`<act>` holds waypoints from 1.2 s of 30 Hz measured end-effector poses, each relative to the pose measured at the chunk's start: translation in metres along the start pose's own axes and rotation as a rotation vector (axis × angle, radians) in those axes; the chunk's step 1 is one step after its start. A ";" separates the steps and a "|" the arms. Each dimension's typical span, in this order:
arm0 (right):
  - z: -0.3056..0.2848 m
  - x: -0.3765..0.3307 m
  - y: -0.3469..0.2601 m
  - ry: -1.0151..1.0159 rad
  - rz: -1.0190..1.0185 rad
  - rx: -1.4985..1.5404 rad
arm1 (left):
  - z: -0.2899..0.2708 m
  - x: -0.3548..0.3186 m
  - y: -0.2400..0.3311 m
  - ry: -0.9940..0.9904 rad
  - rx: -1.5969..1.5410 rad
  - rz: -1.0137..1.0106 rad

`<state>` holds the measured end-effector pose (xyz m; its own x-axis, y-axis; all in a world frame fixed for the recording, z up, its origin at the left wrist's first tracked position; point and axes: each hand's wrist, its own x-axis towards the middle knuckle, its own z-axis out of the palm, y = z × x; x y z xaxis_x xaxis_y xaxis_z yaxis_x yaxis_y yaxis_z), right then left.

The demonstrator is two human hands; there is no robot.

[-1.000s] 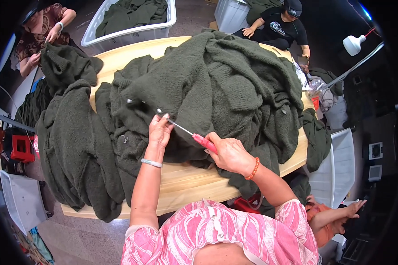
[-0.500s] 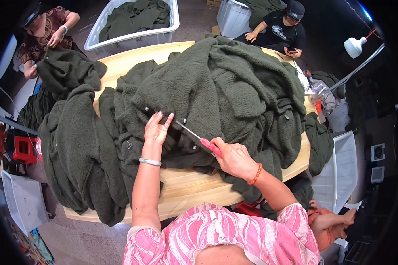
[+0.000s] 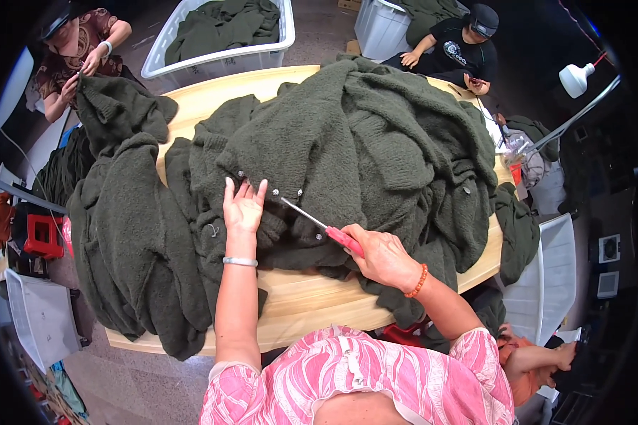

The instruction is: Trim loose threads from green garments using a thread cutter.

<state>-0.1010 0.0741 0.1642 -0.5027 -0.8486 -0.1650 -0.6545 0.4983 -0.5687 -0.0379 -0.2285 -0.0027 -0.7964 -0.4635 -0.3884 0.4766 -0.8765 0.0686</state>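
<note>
A dark green knitted garment (image 3: 276, 134) with several small shiny buttons lies heaped in front of me. My left hand (image 3: 244, 209) is palm up at its edge, fingers apart and fingertips at the cloth just below one button (image 3: 241, 173). My right hand (image 3: 386, 256) is closed around the pink handle of a screwdriver-like tool (image 3: 344, 239). Its thin metal shaft points up and left. The tip is near two buttons, one at its upper left (image 3: 276, 192) and one at its upper right (image 3: 300, 192); whether it touches the knit I cannot tell.
More green knitwear (image 3: 131, 234) covers the left of the wooden table (image 3: 312, 301). A co-worker (image 3: 85, 53) handles a garment at far left; another person (image 3: 468, 53) sits at the far right. White bins stand behind (image 3: 220, 60), at right (image 3: 546, 276) and at left (image 3: 46, 319). A lamp (image 3: 575, 79) hangs far right.
My left hand has drawn left, away from the tool, and its palm has turned up. A button formerly hidden now shows between hand and tool. The whole view has shifted slightly.
</note>
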 end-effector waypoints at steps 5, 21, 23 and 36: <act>-0.001 0.006 -0.008 0.021 -0.002 0.000 | 0.023 0.017 -0.001 0.026 0.012 0.169; -0.010 0.015 -0.019 0.003 -0.012 -0.145 | -0.001 -0.019 -0.034 -0.120 0.932 0.459; -0.006 0.008 -0.004 0.027 -0.014 -0.168 | 0.011 -0.030 -0.034 -0.151 0.843 0.363; -0.018 -0.010 -0.012 -0.006 0.021 -0.119 | 0.013 -0.047 -0.052 -0.325 1.669 0.954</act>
<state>-0.0983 0.0795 0.1868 -0.5136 -0.8387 -0.1810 -0.7064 0.5331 -0.4657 -0.0303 -0.1631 0.0243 -0.6525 -0.6163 0.4409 0.1049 0.5027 0.8580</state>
